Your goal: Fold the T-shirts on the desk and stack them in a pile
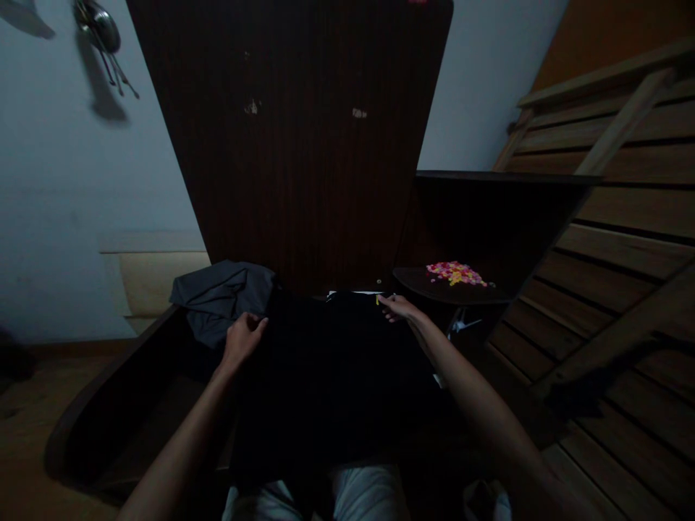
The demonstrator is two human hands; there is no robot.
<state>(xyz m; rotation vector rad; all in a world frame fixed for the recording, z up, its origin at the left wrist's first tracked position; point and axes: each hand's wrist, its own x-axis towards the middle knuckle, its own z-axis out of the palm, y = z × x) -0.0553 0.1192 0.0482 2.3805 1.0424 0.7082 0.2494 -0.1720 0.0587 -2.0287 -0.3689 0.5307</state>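
Black, cloth-like sheet is lying centre-frame between the left hand, narrowly curled, contents unclear, and the right hand, which is pinching a slim yellow piece.

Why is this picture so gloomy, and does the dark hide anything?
In the head view, the light is dim; the black cloth shows almost no surface detail; the yellow piece at the right hand is too small to identify; a hanging metal object casts a soft shadow on the pale wall.
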